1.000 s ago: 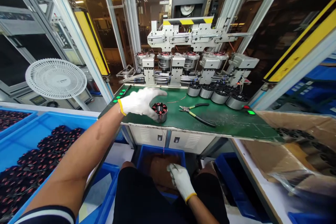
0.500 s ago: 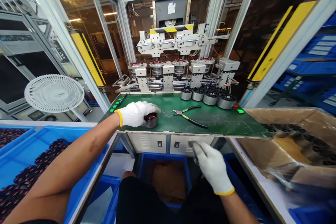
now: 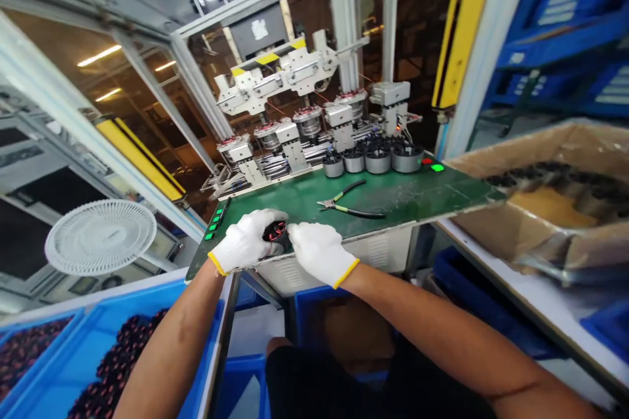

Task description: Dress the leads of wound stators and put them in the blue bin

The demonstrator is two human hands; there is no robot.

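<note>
Both my hands wear white gloves with yellow cuffs. My left hand (image 3: 244,241) is wrapped round a small round motor stator (image 3: 275,232) with red-brown copper windings, at the front edge of the green work mat (image 3: 393,196). My right hand (image 3: 318,251) presses against the stator's right side, fingers curled onto it. Pliers (image 3: 344,204) with green handles lie on the mat just behind my hands. Further back, a row of wound stators (image 3: 373,158) stands before the winding machine (image 3: 295,111).
Blue bins (image 3: 59,353) at lower left hold several dark stators. A white fan (image 3: 101,236) stands at left. A cardboard box (image 3: 550,209) with more stators sits at right. Green and red buttons (image 3: 432,165) glow on the mat's right. A blue bin (image 3: 314,301) lies under the bench.
My right hand rose from my lap to the stator's right side. My left hand drew the stator toward the mat's front edge. The view tilted and swung left.
</note>
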